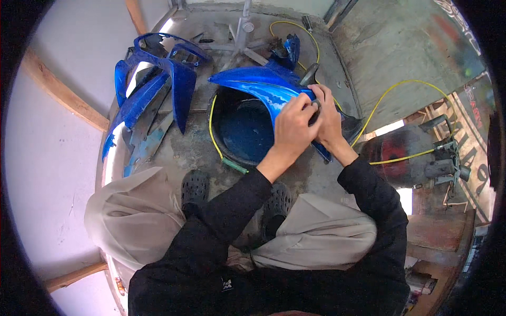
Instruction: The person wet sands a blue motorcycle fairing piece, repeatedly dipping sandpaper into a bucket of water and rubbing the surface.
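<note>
On the floor (190, 150), in the head view, we record a black basin (232, 151) of dark water, its right part hidden behind the blue panel (253, 79) and our forearms. Our left hand (295, 124) is curled narrow against the panel's right part; the fingertips are tucked away, and we cannot tell whether they pinch anything small. Our right hand (329, 116) is closed on the panel just beside it, palm side hidden. A dark patch between the thumbs is too obscured to identify. The dark fisheye border cuts off the wall at right.

Panel: held above the basin, long and curved, tapering to a point at left. Upper face deep glossy blue; lower face lighter, with whitish streaks. Wear, wetness or glare: we cannot tell. More blue body parts (182, 95) sit to the left.
</note>
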Demonstrator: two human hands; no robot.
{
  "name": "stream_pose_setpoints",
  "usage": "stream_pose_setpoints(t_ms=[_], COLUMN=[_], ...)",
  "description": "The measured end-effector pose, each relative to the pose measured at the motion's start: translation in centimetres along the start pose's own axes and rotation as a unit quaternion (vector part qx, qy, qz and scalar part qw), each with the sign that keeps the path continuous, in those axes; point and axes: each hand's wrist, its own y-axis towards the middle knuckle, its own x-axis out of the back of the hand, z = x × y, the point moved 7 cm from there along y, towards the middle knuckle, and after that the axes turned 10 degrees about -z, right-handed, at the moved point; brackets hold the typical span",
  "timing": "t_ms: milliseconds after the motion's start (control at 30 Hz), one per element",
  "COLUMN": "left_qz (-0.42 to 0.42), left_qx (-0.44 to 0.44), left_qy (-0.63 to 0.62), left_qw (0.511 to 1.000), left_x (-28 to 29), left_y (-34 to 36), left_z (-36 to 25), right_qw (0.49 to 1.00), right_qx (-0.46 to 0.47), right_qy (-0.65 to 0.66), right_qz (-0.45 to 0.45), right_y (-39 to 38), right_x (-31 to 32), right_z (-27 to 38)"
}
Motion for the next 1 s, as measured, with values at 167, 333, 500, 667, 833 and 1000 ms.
stream_pose_setpoints(t_ms=[167,333,500,667,833,1000], left_qz=[-0.02,-0.046,-0.006,-0.065,-0.036,-0.039], left_qx=[0.058,0.071,-0.006,0.125,0.02,-0.052], left_qy=[0.131,0.151,0.018,0.193,0.07,0.074], left_qw=[0.989,0.985,1.0,0.971,0.997,0.995], left_x=[5.6,4.1,0.4,6.6,2.1,2.5], left_y=[3.8,3.2,0.5,4.1,1.1,0.7], left_z=[7.7,6.1,0.6,8.4,2.9,2.1], right_qw=[1.0,1.0,1.0,1.0,1.0,1.0], right_qx=[-0.004,-0.021,-0.007,0.001,-0.001,-0.015], right_qy=[0.007,-0.002,0.02,0.01,0.007,0.007], right_qz=[0.0,0.006,-0.007,-0.005,-0.01,-0.003], right_y=[-0.3,-0.3,0.0,-0.2,0.1,0.0], right_x=[0.3,0.2,0.4,0.5,0.1,0.2], right_z=[0.5,0.5,0.5,1.0,0.5,0.4])
